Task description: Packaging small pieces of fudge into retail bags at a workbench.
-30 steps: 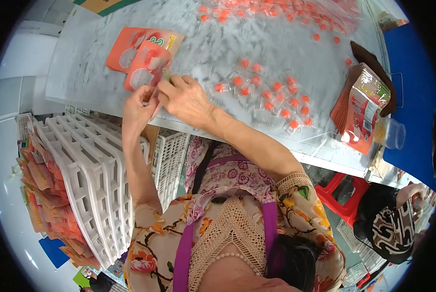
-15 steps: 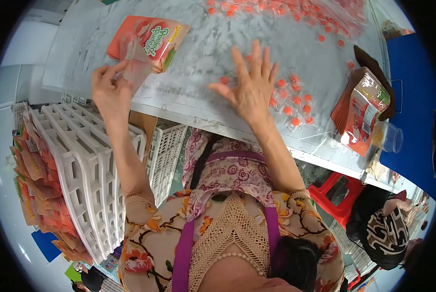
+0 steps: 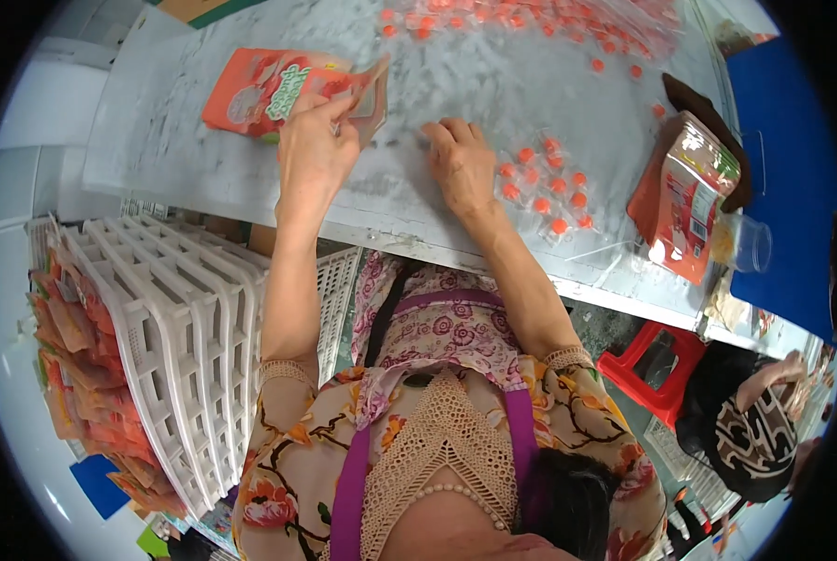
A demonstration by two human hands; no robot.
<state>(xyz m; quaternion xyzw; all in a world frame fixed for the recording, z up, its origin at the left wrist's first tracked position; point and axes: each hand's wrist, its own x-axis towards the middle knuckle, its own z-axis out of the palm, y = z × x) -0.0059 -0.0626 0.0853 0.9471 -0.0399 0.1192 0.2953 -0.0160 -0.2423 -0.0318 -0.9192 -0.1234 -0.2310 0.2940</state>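
Observation:
On the left of the table (image 3: 194,173), flat red-orange printed pouches (image 3: 250,89) lie stacked. My left hand (image 3: 317,140) is closed at their right end, pinching a pouch whose edge stands up off the pile. My right hand (image 3: 462,166) rests on the tabletop with its fingers curled under. Whatever lies beneath those fingers is hidden. Just right of it is a loose group of small orange-red pieces in clear wrappers (image 3: 542,205).
A big clear bag with many wrapped pieces (image 3: 615,23) lies at the far edge. To the right are more pouches (image 3: 694,201), a clear plastic cup (image 3: 750,245) and a blue panel (image 3: 783,187). White crates (image 3: 171,346) stand lower left. A red stool (image 3: 657,369) and another person (image 3: 746,421) are lower right.
My left hand has moved right, from a clear plastic piece to the pouch's raised edge. My right hand has gone from spread to curled, and the wrapped pieces near its fingers no longer show.

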